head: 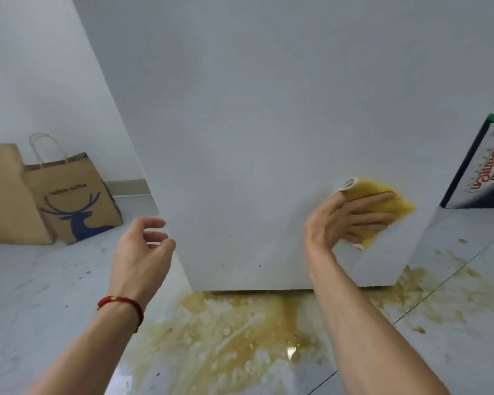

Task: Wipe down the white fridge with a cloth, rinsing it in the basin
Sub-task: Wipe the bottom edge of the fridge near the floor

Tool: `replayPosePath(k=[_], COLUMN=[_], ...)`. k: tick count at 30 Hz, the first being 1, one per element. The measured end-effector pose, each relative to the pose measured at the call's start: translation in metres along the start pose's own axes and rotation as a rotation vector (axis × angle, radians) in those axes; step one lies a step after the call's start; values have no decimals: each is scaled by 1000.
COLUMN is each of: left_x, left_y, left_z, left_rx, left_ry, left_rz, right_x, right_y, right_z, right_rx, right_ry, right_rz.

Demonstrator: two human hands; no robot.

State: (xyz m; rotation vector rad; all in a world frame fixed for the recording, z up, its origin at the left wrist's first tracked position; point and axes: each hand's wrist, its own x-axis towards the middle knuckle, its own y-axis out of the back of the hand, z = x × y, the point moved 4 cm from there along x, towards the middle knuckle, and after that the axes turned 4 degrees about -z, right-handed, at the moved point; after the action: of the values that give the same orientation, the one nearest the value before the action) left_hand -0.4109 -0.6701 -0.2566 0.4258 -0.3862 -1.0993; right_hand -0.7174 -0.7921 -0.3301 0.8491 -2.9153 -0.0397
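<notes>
Wiping step: the cloth (382,201) is being pressed flat against the lower right of the white fridge (268,124).

The cloth is being held under the straightened fingers of the right hand (351,218); the left hand (143,243) is being kept free, loosely curled, beside the fridge's left edge. Since the cloth is looking yellow-stained above the floor spill (240,332), rinsing is probably being called for next; no basin is being shown.

- a brown paper bag (77,201) with a dark blue deer print stands against the wall
- a plain brown bag (6,195) stands just left of it, touching
- a yellowish spill (228,337) is spread over the pale tiled floor (40,280)
- a printed carton (485,172) with red lettering sits at the right edge
</notes>
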Motion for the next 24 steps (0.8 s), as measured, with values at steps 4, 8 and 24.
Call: replayPosePath(k=[4, 8, 24], left_x=[-6, -12, -3], left_y=[13, 19, 2], left_z=[-19, -31, -50], left_rx=[37, 34, 150], left_ry=[50, 82, 60], left_rz=[14, 37, -81], right_x=[-142, -209, 0], right_y=[-73, -114, 30], right_z=[-3, 35, 60], right_rx=[-332, -745, -896], right_ry=[546, 1269, 1042], right_rz=[-246, -489, -265])
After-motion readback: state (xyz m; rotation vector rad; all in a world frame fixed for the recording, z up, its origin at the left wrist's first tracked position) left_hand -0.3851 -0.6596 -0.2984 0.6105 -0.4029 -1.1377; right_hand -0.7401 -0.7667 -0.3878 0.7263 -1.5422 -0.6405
